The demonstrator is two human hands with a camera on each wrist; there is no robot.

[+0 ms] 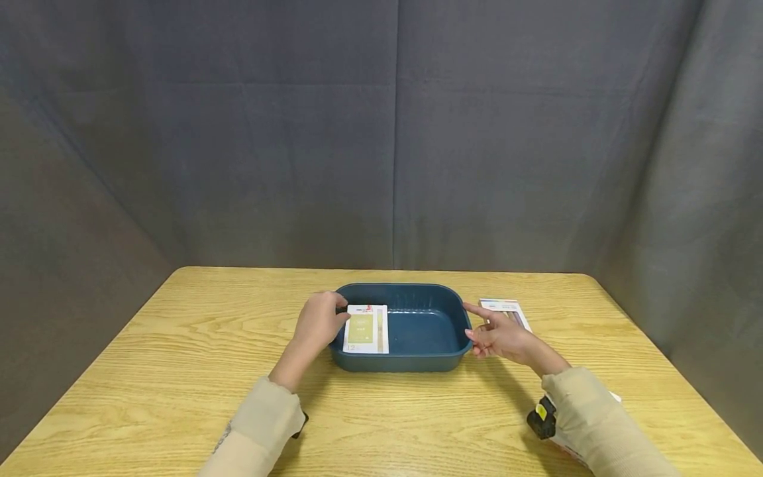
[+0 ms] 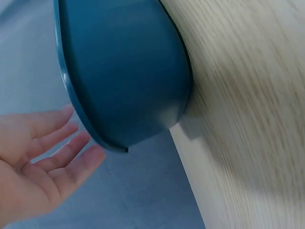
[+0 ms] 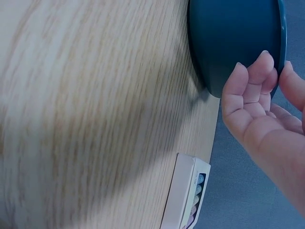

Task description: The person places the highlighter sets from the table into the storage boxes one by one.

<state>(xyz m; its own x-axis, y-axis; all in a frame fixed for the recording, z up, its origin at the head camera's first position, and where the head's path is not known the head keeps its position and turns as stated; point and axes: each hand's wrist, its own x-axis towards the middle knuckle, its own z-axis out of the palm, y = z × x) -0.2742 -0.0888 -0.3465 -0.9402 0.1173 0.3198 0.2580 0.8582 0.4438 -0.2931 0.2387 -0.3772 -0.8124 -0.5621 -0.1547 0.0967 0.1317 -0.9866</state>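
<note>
A dark blue plastic basin (image 1: 401,362) stands on the table. Inside it, against the left end, lies a flat white package with a yellow-green panel (image 1: 361,329) and the number 12. My left hand (image 1: 322,319) is at the basin's left end; in the left wrist view its loosely bent fingers (image 2: 71,157) are beside the rim, not wrapped round it. At the right end is my right hand (image 1: 501,338), index finger extended along the rim. The right wrist view has its bent fingers (image 3: 233,90) near the outer wall and the thumb by the rim; firm contact is unclear.
Behind the right hand lies a white box (image 1: 502,305) with a window showing several coloured sticks. Another whitish item (image 1: 615,397) is mostly hidden under the right sleeve. The wooden table (image 1: 179,371) is bordered by grey curtains (image 1: 286,146) at the back and sides.
</note>
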